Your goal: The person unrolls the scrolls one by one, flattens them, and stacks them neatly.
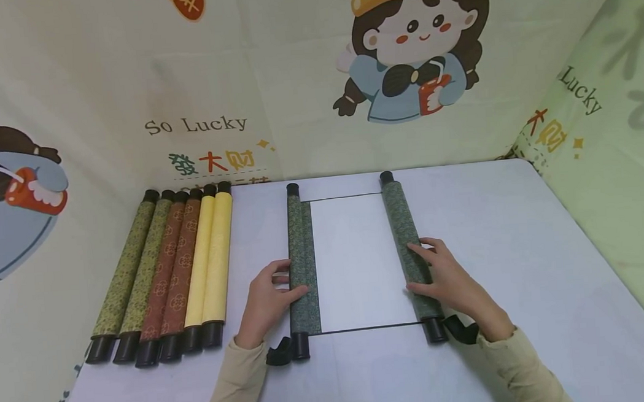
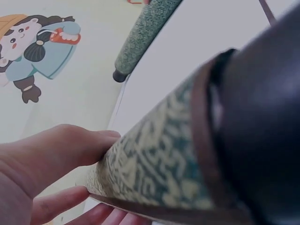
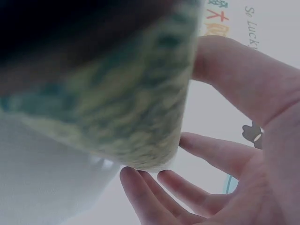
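Note:
A hanging scroll lies partly unrolled on the table, its blank white paper (image 1: 359,263) showing between two rolled ends covered in dark green patterned brocade. My left hand (image 1: 267,299) holds the left roll (image 1: 296,245), thumb across its top and fingers at its outer side. On the other side, my right hand (image 1: 448,276) grips the right roll (image 1: 400,214), which slants with its far end to the left. Black knobs cap both rolls. Close up, the left wrist view shows the thumb on the brocade (image 2: 159,150); in the right wrist view the fingers curve around the roll (image 3: 136,117).
To the left, several rolled scrolls lie side by side: olive-green (image 1: 124,271), reddish-brown (image 1: 182,268) and yellow (image 1: 218,256), all with black end knobs. The white table (image 1: 524,244) extends to the right. A printed cloth (image 1: 292,73) hangs behind it.

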{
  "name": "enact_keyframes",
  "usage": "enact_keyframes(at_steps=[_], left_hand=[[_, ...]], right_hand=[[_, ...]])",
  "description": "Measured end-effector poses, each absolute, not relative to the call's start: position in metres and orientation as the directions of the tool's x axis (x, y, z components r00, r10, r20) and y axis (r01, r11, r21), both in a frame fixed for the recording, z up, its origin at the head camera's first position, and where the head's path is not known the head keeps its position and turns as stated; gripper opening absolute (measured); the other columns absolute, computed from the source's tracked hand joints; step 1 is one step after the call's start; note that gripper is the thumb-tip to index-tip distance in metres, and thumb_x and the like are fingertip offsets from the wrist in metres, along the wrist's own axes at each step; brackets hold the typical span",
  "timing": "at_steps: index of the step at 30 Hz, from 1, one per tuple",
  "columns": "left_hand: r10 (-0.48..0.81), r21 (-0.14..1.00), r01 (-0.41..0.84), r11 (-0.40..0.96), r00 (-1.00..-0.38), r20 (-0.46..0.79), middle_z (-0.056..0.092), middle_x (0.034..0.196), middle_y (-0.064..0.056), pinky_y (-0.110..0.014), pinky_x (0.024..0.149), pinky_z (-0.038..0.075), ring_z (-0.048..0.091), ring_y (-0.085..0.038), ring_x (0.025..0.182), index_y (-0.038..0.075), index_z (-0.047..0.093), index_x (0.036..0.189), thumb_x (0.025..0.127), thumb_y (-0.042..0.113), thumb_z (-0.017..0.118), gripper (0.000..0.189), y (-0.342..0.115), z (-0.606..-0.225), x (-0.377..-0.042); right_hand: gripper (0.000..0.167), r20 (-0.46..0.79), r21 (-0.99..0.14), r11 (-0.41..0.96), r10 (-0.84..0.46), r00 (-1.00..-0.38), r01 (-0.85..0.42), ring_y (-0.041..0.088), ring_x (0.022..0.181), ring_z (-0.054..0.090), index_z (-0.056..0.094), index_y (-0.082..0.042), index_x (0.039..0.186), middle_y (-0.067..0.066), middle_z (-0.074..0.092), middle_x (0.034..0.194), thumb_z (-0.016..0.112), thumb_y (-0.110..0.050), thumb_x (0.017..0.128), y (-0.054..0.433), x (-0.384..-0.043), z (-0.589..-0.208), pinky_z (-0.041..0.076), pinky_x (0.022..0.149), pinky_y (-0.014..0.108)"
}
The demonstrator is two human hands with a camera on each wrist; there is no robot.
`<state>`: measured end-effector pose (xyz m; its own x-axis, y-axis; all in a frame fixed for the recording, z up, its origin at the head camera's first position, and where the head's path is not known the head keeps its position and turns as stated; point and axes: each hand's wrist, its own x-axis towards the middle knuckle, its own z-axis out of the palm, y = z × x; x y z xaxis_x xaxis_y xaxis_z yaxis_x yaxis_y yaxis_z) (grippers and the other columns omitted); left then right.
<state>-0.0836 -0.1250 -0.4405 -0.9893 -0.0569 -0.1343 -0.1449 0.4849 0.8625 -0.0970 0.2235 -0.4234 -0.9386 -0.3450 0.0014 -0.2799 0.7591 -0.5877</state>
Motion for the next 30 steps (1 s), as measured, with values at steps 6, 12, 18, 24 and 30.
enact_keyframes(at_steps=[6, 12, 18, 24, 30], left_hand=[[-0.054, 0.869, -0.146, 0.472, -0.989, -0.136, 0.063, 0.126, -0.014, -0.039, 0.086, 0.056, 0.063, -0.028, 0.108, 0.005, 0.057, 0.135, 0.080, 0.010, 0.081, 0.060, -0.128, -0.441, -0.084], [-0.054, 0.871, -0.161, 0.465, -0.987, -0.154, 0.063, 0.126, -0.015, -0.039, 0.087, 0.056, 0.063, -0.028, 0.109, 0.004, 0.057, 0.135, 0.080, 0.009, 0.080, 0.060, -0.129, -0.441, -0.085], [-0.059, 0.869, -0.163, 0.467, -0.986, -0.153, 0.064, 0.125, -0.015, -0.039, 0.086, 0.057, 0.064, -0.029, 0.109, 0.005, 0.057, 0.134, 0.080, 0.010, 0.081, 0.060, -0.130, -0.442, -0.085], [-0.063, 0.868, -0.158, 0.470, -0.987, -0.145, 0.064, 0.123, -0.015, -0.040, 0.086, 0.057, 0.064, -0.029, 0.108, 0.005, 0.058, 0.134, 0.079, 0.010, 0.081, 0.059, -0.130, -0.442, -0.085], [-0.066, 0.865, -0.165, 0.474, -0.986, -0.152, 0.065, 0.122, -0.015, -0.040, 0.086, 0.057, 0.064, -0.029, 0.108, 0.006, 0.058, 0.134, 0.080, 0.011, 0.081, 0.060, -0.130, -0.443, -0.085]], right_hand=[[0.073, -0.016, -0.611, 0.750, -0.332, -0.943, -0.253, 0.048, 0.117, 0.052, 0.038, 0.011, 0.144, 0.034, 0.028, 0.146, 0.075, -0.010, 0.085, 0.229, -0.097, -0.421, 0.050, 0.090, 0.056], [0.073, -0.049, -0.632, 0.746, -0.307, -0.951, -0.208, 0.047, 0.112, 0.055, 0.034, 0.010, 0.146, 0.032, 0.027, 0.147, 0.071, -0.006, 0.086, 0.234, -0.096, -0.418, 0.051, 0.090, 0.054], [0.071, -0.052, -0.643, 0.738, -0.310, -0.949, -0.206, 0.046, 0.118, 0.051, 0.035, 0.003, 0.149, 0.032, 0.025, 0.149, 0.063, -0.002, 0.084, 0.241, -0.095, -0.419, 0.049, 0.092, 0.056], [0.066, -0.043, -0.624, 0.741, -0.350, -0.936, -0.248, 0.050, 0.124, 0.044, 0.040, 0.003, 0.148, 0.034, 0.024, 0.150, 0.057, 0.003, 0.085, 0.249, -0.095, -0.415, 0.045, 0.086, 0.053], [0.062, -0.039, -0.606, 0.758, -0.333, -0.942, -0.242, 0.051, 0.119, 0.049, 0.039, 0.008, 0.147, 0.034, 0.024, 0.150, 0.063, -0.003, 0.091, 0.255, -0.095, -0.415, 0.048, 0.089, 0.058]])
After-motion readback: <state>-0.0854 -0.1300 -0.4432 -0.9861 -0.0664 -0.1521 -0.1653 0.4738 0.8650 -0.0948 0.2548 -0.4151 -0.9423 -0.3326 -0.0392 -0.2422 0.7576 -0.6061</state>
